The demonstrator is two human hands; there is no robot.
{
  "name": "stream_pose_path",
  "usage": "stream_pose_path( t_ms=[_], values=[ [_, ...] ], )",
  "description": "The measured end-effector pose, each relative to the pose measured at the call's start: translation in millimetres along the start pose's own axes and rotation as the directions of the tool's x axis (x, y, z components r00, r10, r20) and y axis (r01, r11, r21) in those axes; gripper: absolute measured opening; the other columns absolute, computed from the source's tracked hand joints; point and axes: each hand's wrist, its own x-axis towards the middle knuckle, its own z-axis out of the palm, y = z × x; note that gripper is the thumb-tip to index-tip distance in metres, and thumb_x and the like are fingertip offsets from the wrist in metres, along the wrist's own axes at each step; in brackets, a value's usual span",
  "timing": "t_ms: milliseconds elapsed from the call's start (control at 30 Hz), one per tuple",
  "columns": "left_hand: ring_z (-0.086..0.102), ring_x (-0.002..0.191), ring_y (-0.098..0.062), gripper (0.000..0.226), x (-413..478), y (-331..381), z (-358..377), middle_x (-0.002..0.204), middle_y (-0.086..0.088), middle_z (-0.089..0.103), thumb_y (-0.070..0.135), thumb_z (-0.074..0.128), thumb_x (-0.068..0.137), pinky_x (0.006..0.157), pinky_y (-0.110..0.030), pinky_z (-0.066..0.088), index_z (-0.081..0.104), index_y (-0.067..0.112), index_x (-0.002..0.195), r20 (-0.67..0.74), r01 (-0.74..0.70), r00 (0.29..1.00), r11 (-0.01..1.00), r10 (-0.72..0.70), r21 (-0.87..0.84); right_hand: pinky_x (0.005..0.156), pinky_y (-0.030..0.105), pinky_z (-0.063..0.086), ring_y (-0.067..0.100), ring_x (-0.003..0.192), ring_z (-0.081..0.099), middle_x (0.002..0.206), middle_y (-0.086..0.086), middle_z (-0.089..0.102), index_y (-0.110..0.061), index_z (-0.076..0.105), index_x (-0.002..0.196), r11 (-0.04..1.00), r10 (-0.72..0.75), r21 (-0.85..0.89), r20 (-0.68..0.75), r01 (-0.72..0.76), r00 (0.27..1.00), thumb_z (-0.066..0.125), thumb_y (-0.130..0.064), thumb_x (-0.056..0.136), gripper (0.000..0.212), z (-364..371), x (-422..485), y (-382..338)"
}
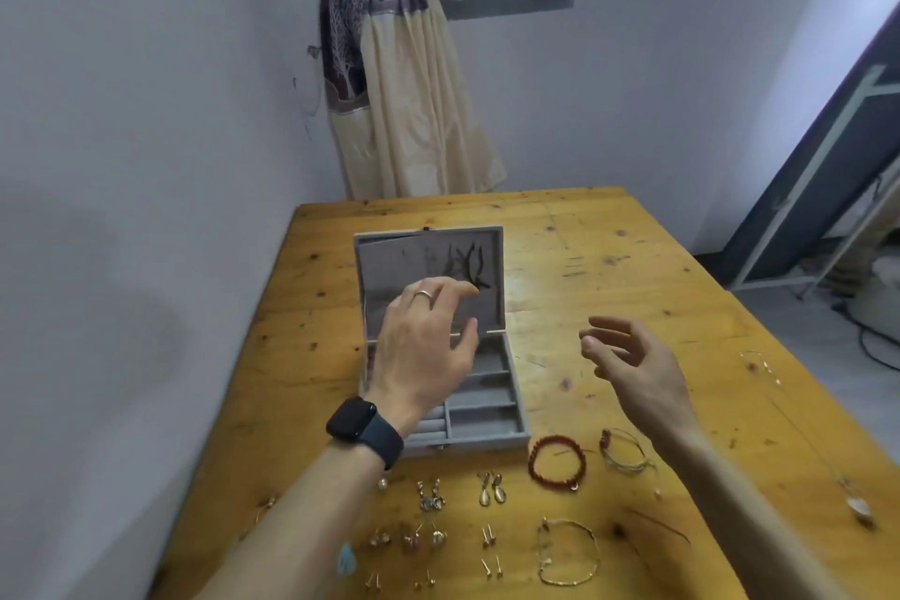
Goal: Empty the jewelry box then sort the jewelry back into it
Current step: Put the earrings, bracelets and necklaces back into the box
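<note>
A grey jewelry box [487,429] stands open on the wooden table [609,268], its lid [384,258] upright. The compartments I can see hold nothing. My left hand [428,351], wearing a ring and a dark watch, hovers over the box with relaxed fingers and holds nothing. To the right of the box my right hand [633,361] floats above the table, fingers loosely spread and empty. Laid out in front of the box are a red bead bracelet [556,461], a thin cord bracelet [626,451], a gold chain bracelet [567,551] and several pairs of earrings [492,487].
A thin necklace with a pendant [859,507] lies near the table's right edge. A wall runs close along the table's left side. A curtain [389,88] hangs behind the far edge, under a window. A dark frame [823,146] leans at the right.
</note>
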Motion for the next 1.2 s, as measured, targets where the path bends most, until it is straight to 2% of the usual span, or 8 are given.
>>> stream_pose_path(
  t_ms=[333, 500, 600, 700, 800, 967, 1067, 1200],
  values=[
    [0.058, 0.101, -0.005, 0.027, -93.6, 67.1, 29.2, 0.111, 0.014, 0.065, 0.031, 0.061, 0.092, 0.089, -0.030, 0.051, 0.061, 0.033, 0.119, 0.292, 0.022, 0.956, 0.992, 0.014, -0.121, 0.080, 0.026, 0.054, -0.002, 0.091, 0.067, 0.100, -0.013, 0.072, -0.033, 0.071, 0.103, 0.988, 0.090, -0.119, -0.112, -0.103, 0.990, 0.070, -0.021, 0.092, 0.016, -61.1, -101.1, 56.7],
    [0.055, 0.113, -0.008, 0.034, -112.1, 88.1, 38.7, 0.126, 0.013, 0.061, 0.036, 0.057, 0.096, 0.095, -0.029, 0.049, 0.056, 0.037, 0.130, 0.436, 0.040, 0.900, 0.993, 0.012, -0.109, 0.075, 0.023, 0.056, -0.004, 0.084, 0.064, 0.098, -0.014, 0.070, -0.032, 0.070, 0.105, 0.940, 0.025, -0.338, -0.066, -0.046, 0.997, 0.069, -0.023, 0.092, 0.016, -64.8, -106.3, 74.1],
    [0.053, 0.115, -0.013, 0.038, -113.6, 95.6, 44.4, 0.127, 0.009, 0.061, 0.038, 0.054, 0.098, 0.095, -0.030, 0.047, 0.054, 0.036, 0.136, 0.460, 0.016, 0.888, 0.999, 0.008, -0.048, 0.067, 0.017, 0.048, 0.001, 0.078, 0.060, 0.105, -0.011, 0.063, -0.036, 0.071, 0.109, 0.883, 0.001, -0.469, 0.012, 0.005, 1.000, 0.069, -0.036, 0.091, 0.017, -60.7, -97.1, 73.5],
    [0.053, 0.114, -0.017, 0.036, -111.5, 99.4, 49.4, 0.126, 0.007, 0.064, 0.040, 0.051, 0.100, 0.095, -0.034, 0.046, 0.060, 0.032, 0.134, 0.467, -0.024, 0.884, 0.999, 0.000, 0.045, 0.062, 0.017, 0.042, 0.005, 0.088, 0.057, 0.110, -0.014, 0.054, -0.042, 0.071, 0.111, 0.810, 0.031, -0.585, 0.081, 0.023, 0.996, 0.066, -0.048, 0.091, 0.021, -55.2, -90.0, 71.3],
    [0.054, 0.110, -0.016, 0.030, -107.6, 100.1, 53.9, 0.120, 0.009, 0.067, 0.042, 0.052, 0.099, 0.095, -0.034, 0.045, 0.070, 0.030, 0.120, 0.477, -0.071, 0.879, 0.989, 0.001, 0.129, 0.067, 0.020, 0.043, 0.007, 0.100, 0.054, 0.111, -0.015, 0.054, -0.041, 0.074, 0.106, 0.781, 0.045, -0.624, 0.045, -0.007, 0.998, 0.065, -0.050, 0.090, 0.020, -51.1, -87.7, 70.2],
    [0.055, 0.107, -0.015, 0.028, -105.1, 100.6, 55.4, 0.115, 0.008, 0.068, 0.042, 0.052, 0.099, 0.093, -0.034, 0.045, 0.072, 0.029, 0.115, 0.471, -0.072, 0.882, 0.987, -0.005, 0.145, 0.067, 0.026, 0.050, 0.008, 0.095, 0.057, 0.105, -0.016, 0.056, -0.037, 0.076, 0.102, 0.789, -0.022, -0.614, 0.006, 0.021, 1.000, 0.066, -0.050, 0.090, 0.020, -47.5, -91.8, 76.6],
    [0.057, 0.105, -0.015, 0.025, -104.1, 99.1, 52.5, 0.111, 0.008, 0.068, 0.042, 0.053, 0.099, 0.091, -0.032, 0.046, 0.070, 0.031, 0.114, 0.466, 0.006, 0.883, 0.995, -0.053, 0.101, 0.067, 0.026, 0.048, 0.008, 0.095, 0.056, 0.106, -0.015, 0.055, -0.037, 0.075, 0.101, 0.787, -0.014, -0.616, 0.004, 0.014, 1.000, 0.065, -0.050, 0.091, 0.020, -47.3, -91.3, 78.0],
    [0.064, 0.099, -0.009, 0.020, -98.0, 93.9, 46.4, 0.107, 0.010, 0.071, 0.040, 0.060, 0.096, 0.085, -0.029, 0.055, 0.071, 0.032, 0.112, 0.480, 0.251, 0.861, 0.961, -0.167, -0.115, 0.078, 0.032, 0.051, 0.011, 0.096, 0.059, 0.110, -0.012, 0.058, -0.034, 0.072, 0.097, 0.837, 0.070, -0.545, 0.003, -0.057, 0.998, 0.063, -0.048, 0.093, 0.016, -49.9, -85.8, 74.2]
  ],
)
